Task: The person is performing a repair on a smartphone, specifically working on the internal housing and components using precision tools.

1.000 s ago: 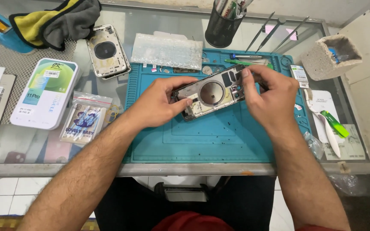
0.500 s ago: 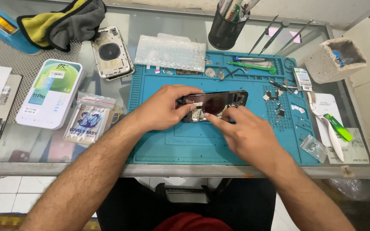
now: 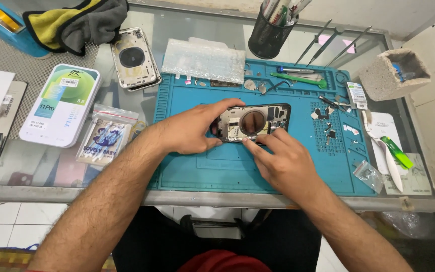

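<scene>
Clutter fills the left end of the glass-topped bench (image 3: 36, 174): a blue tape dispenser (image 3: 1, 22) at the far corner, a grey-and-yellow cloth (image 3: 76, 22) beside it, a white-and-green rectangular box (image 3: 59, 106) and a clear plastic packet of small parts (image 3: 105, 141) nearer in. Farther right lies a spare silver phone back housing with a round coil (image 3: 133, 59), kept off the work surface, apparently set aside.

On the teal silicone repair mat (image 3: 197, 171) the left hand (image 3: 190, 132) arches over the left end of the opened dark-framed phone chassis (image 3: 255, 123), thumb at its near edge and fingers curled over its far edge, clamping it flat so it cannot slide. The chassis lies lengthwise at the middle of the mat, its insides facing up: a round shiny disc at the centre, pale metal plates and small parts around it, a black rim all round.

The right hand (image 3: 285, 163) holds nothing that I can make out; its fingers are drawn together, with the fingertips (image 3: 250, 145) pressing at the near edge of the chassis.

Far right of the hands, loose screws and small brackets (image 3: 328, 121) sit on the mat's gridded part, likely to keep them sorted. A black mesh tool cup (image 3: 273, 32), metal tweezers (image 3: 328, 43) and a grey stone-like block holder (image 3: 396, 73) stand beyond.
</scene>
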